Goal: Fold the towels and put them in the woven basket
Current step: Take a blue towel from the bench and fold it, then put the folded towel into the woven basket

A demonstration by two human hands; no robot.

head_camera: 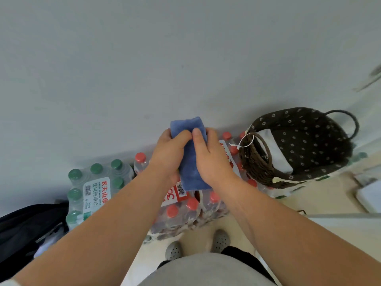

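Observation:
A blue towel [191, 166], folded into a narrow strip, hangs in the air in front of me over packs of bottled water. My left hand [169, 155] grips its left side and my right hand [210, 157] grips its right side, thumbs meeting on its front. To the right stands the brown woven basket [255, 159] with a dark flower-print lining and loop handles. A folded white towel [274, 149] lies inside it.
Shrink-wrapped packs of water bottles sit on the floor against the grey wall: green caps [92, 188] at left, red caps [185, 211] below my hands. A black bag [26, 230] lies at far left. My grey shoes [220, 240] are below.

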